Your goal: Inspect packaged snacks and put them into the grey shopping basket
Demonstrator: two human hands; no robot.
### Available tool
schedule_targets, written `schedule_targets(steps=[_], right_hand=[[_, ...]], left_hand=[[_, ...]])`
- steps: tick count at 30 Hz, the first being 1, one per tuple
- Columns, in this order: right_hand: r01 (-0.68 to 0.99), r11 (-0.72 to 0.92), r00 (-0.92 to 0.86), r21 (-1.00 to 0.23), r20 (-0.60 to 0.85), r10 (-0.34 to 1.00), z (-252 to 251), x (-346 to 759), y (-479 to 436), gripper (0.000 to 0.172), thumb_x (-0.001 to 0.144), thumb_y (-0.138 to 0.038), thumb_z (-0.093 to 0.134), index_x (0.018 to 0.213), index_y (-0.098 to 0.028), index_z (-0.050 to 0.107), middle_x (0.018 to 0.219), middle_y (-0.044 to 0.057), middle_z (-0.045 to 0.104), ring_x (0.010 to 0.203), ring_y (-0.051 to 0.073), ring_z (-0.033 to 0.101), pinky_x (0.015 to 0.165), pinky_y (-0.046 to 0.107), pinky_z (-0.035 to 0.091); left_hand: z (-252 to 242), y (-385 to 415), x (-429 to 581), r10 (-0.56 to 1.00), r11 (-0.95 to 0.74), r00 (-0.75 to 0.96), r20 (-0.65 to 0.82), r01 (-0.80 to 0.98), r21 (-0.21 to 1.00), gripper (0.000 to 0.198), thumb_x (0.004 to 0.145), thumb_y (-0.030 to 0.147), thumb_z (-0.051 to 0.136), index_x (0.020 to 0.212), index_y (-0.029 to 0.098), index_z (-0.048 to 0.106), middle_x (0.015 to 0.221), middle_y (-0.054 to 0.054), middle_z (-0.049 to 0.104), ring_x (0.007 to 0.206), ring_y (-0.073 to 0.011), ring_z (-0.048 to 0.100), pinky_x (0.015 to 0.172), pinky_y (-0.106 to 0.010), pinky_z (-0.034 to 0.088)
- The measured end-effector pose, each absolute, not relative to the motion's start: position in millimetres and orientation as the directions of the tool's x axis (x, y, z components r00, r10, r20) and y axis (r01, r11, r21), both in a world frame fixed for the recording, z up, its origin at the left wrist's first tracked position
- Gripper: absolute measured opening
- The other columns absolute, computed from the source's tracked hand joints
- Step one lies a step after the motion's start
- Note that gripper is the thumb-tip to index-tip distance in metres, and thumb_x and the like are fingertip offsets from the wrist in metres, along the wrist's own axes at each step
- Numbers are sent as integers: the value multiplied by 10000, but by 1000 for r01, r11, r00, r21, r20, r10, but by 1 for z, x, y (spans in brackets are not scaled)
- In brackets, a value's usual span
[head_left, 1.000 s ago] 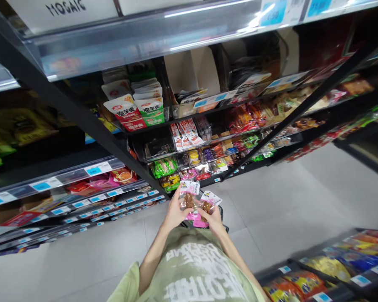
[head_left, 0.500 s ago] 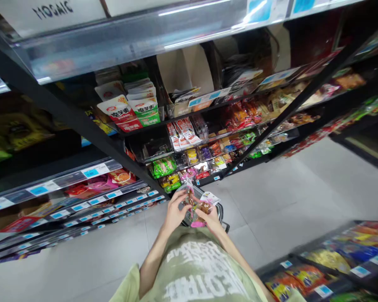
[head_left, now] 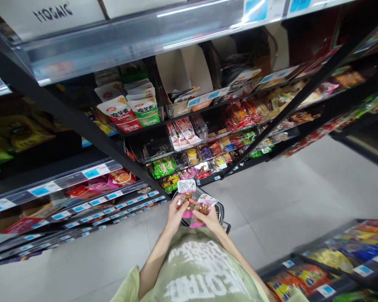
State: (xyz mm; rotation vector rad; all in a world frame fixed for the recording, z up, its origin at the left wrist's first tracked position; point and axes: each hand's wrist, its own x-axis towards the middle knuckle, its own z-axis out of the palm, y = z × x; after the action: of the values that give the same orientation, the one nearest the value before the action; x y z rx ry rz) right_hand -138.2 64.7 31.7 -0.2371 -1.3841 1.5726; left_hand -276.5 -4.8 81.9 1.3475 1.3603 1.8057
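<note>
Close to my body, my left hand (head_left: 177, 212) is closed on a clear snack packet (head_left: 186, 195) with brown food inside, a pale top label and a pink lower edge. Its back label now faces up. Beside it, my right hand (head_left: 210, 216) grips a second snack packet (head_left: 204, 206) of the same kind, with a white printed top and pink bottom. The two packets are side by side and nearly touch. Below both hands is a dark shopping basket (head_left: 221, 211), mostly hidden by my hands and the packets.
Shelves of snacks rise ahead, with red and green pouches (head_left: 130, 110) on an upper tier and small bagged snacks (head_left: 164, 167) lower down. A black post (head_left: 113, 147) slants across at left. Grey tiled floor (head_left: 271, 205) lies to the right, with a low snack rack (head_left: 334, 264) behind.
My left hand has turned its packet, so a pale label panel now shows at the top and the pink edge below. The right hand and its packet have barely moved.
</note>
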Motion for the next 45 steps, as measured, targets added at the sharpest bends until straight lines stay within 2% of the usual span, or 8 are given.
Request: schedule_targets(steps=[4, 8, 11, 14, 18, 31, 45], right_hand=[[-505, 198, -450, -840, 452, 771, 33, -136, 68, 454, 742, -425, 824, 1104, -156, 774, 645, 13, 647, 515, 114, 517, 511, 237, 491], [-509, 221, -399, -832, 455, 796, 32, -138, 72, 334, 732, -419, 829, 940, -159, 800, 874, 92, 757, 721, 198, 674, 664, 283, 558], [-520, 186, -344, -834, 403, 848, 28, -142, 74, 312, 703, -422, 849, 840, -150, 784, 815, 89, 754, 690, 205, 679, 628, 284, 555], [-527, 159, -281, -835, 347, 895, 23, -147, 78, 327, 684, -412, 865, 847, -146, 767, 766, 67, 740, 613, 187, 653, 587, 287, 548], [-530, 180, -226, -829, 343, 912, 19, -148, 83, 310, 687, -398, 867, 821, -145, 748, 744, 51, 727, 610, 173, 635, 595, 277, 537], [-510, 176, -243, -842, 337, 909, 19, -146, 85, 343, 695, -408, 862, 872, -131, 763, 790, 70, 746, 650, 185, 656, 615, 277, 544], [-546, 135, -261, -827, 321, 910, 22, -143, 83, 353, 683, -393, 878, 913, -148, 770, 862, 79, 768, 700, 192, 691, 663, 286, 573]], left_hand=[[80, -2, -272, 840, -369, -392, 375, 95, 925, 356, 797, 383, 765, 1058, 167, 655, 1020, -78, 750, 930, -214, 713, 805, -281, 546], [81, -3, -267, 877, -371, -332, 348, -7, 929, 372, 804, 377, 766, 1073, 166, 621, 1069, -106, 754, 957, -234, 731, 858, -329, 570], [86, -6, -264, 895, -376, -273, 354, -32, 926, 384, 813, 381, 761, 1093, 158, 622, 1088, -124, 750, 986, -257, 731, 872, -373, 589], [89, -7, -261, 900, -379, -251, 357, -46, 924, 394, 808, 390, 765, 1095, 162, 622, 1105, -124, 745, 1029, -278, 720, 845, -398, 612], [88, -4, -261, 902, -382, -226, 366, -28, 924, 355, 827, 383, 749, 1077, 163, 625, 1116, -113, 742, 1019, -262, 719, 858, -410, 619], [85, -3, -263, 899, -378, -224, 376, 33, 925, 369, 827, 400, 745, 1079, 165, 611, 1130, -119, 732, 1025, -274, 714, 804, -397, 634], [86, -6, -261, 900, -366, -227, 371, 64, 928, 398, 833, 421, 736, 1108, 163, 610, 1134, -121, 727, 1036, -271, 709, 844, -409, 627]])
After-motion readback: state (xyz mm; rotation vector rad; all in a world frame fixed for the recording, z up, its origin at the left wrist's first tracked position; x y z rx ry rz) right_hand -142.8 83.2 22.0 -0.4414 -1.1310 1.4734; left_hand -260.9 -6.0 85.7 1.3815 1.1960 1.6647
